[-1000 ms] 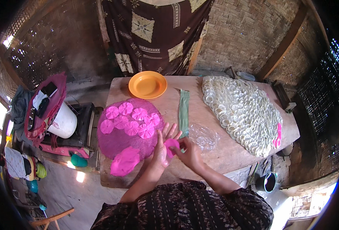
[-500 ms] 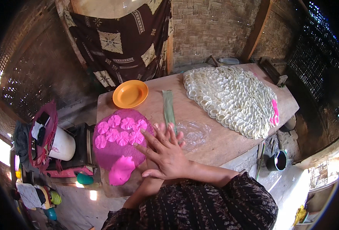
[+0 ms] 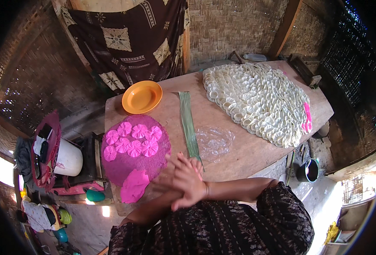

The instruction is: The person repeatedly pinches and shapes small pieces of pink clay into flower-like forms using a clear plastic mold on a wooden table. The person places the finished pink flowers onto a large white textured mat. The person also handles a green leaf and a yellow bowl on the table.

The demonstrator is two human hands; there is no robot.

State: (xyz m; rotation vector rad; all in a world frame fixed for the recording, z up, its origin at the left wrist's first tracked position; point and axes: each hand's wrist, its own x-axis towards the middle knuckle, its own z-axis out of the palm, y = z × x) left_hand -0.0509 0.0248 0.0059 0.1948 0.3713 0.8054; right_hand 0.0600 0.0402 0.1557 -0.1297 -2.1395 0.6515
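My right hand (image 3: 188,182) lies across my left hand (image 3: 199,166) at the table's near edge, palms together. The right fingers are stretched out and blurred by motion. Of the left hand only some outstretched fingertips show; anything between the palms is hidden. To their left, a round purple-pink mat (image 3: 160,163) bears several pleated pink dough rosettes (image 3: 134,148) in two rows. A flat lump of bright pink dough (image 3: 135,186) lies at its near edge. Just beyond my hands are a green leaf strip (image 3: 188,123) and a crumpled clear plastic sheet (image 3: 215,143).
An orange bowl (image 3: 142,97) stands at the table's far left. Many pale, cup-shaped pleated pieces (image 3: 256,102) cover the right part of the wooden table (image 3: 171,106), with pink ones (image 3: 307,118) at their right edge. A white bucket (image 3: 69,159) stands left; a dark bucket (image 3: 309,171) is on the floor at right.
My joined hands have shifted slightly toward me and away from the mat. The right fingers, spread before, are now closer together. The rosettes and dough lump stay as they were.
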